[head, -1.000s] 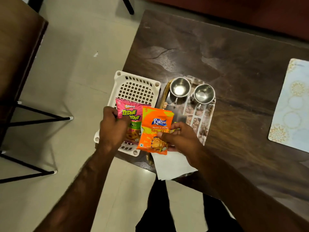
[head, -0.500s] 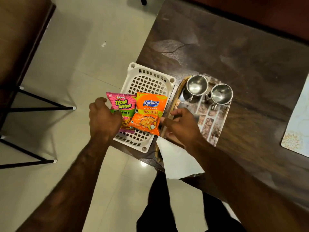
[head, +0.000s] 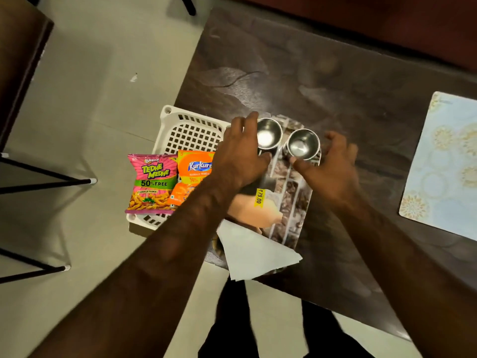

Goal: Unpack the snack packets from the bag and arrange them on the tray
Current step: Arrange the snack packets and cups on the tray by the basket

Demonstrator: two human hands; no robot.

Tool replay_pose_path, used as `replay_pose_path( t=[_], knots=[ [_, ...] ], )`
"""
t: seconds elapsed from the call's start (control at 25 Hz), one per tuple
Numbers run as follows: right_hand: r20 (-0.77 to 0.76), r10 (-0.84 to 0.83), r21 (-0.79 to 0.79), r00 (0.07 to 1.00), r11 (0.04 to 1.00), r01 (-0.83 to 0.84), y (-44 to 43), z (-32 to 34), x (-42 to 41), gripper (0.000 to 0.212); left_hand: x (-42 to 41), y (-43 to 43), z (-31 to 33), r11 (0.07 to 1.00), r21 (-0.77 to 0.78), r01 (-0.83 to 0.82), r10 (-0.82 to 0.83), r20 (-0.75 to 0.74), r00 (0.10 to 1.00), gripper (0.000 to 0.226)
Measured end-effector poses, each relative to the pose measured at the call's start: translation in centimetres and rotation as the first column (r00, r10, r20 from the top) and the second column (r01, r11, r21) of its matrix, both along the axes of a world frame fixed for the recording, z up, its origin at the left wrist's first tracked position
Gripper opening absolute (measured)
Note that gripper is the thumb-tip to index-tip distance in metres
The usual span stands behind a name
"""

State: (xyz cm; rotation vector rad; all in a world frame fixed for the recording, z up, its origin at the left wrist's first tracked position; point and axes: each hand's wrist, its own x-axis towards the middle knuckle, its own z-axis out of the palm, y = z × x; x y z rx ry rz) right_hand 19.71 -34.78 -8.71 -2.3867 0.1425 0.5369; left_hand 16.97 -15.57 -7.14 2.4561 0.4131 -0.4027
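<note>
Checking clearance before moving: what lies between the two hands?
A steel cup and a second steel cup, side by side on the printed tray, in the head view.

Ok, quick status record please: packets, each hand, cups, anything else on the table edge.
packets: pink Tedhe Medhe packet and orange Kurkure packet, side by side on white perforated tray
left hand: curled round left steel cup
right hand: cupped round right steel cup, contact unclear
cups stand on: printed serving tray
near edge: white paper

Single head-worn wide-angle view, looking steeply down, close above the table [head: 335, 81] edge, floor [head: 103, 104] at left
</note>
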Motion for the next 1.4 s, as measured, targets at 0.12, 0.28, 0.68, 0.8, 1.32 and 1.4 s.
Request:
replay_pose_path(
  t=[0.12,0.28,0.68,0.8,1.32,1.4],
  knots=[
    [0.027,0.11,-0.016,0.994,0.994,-0.11,1.1,-1.3,0.8,0.086,1.5,-0.9,-1.4,0.996,0.064,0.059,-0.054,-0.073,0.996,0.088],
    [0.091,0.11,-0.068,0.99,0.992,-0.104,1.6,-2.2,1.2,0.076,1.3,-0.3,-2.3,0.998,0.067,0.018,-0.018,-0.003,1.0,0.079],
    [0.158,0.048,-0.011,0.986,0.999,-0.047,-1.8,0.0,-0.3,0.089,-1.8,0.5,0.0,0.989,-0.001,-0.145,0.144,0.099,0.985,0.073],
    [0.009,0.262,-0.063,0.965,0.963,-0.261,-4.0,0.1,-4.1,0.031,-7.4,1.0,0.6,0.998,-0.064,0.02,-0.019,0.011,1.0,0.032],
    [-0.377,0.601,0.073,0.705,0.778,-0.624,-1.7,-2.8,-11.7,0.043,-12.6,0.4,-2.4,0.774,0.136,0.619,-0.541,-0.366,0.757,0.038],
    [-0.371,0.574,0.122,0.73,0.809,-0.574,-2.0,-2.8,-10.6,0.036,-12.0,0.9,-2.1,0.827,0.1,0.553,-0.486,-0.368,0.793,0.038]
  ],
)
